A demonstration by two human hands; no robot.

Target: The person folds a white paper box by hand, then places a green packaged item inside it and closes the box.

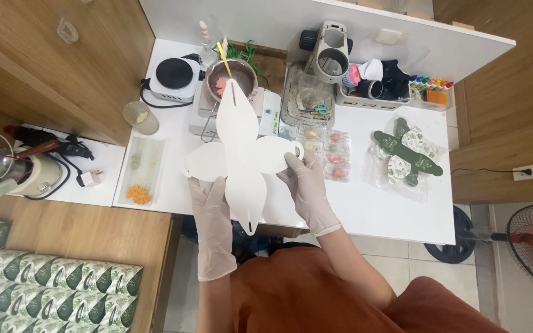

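A flat white four-lobed card cutout (242, 157) is held above the near edge of the white table (390, 209), its long lobes pointing toward and away from the person. The left hand (211, 209), gloved, grips the left lobe from below, fingers hidden behind the card. The right hand (306, 185), also gloved, pinches the right lobe at its edge, thumb on top. Both forearms rise from the lap, wrists bent upward. The card hides part of a metal bowl (235, 77) and the scale beneath it. Green patterned cutouts (405, 154) lie well apart, to the right.
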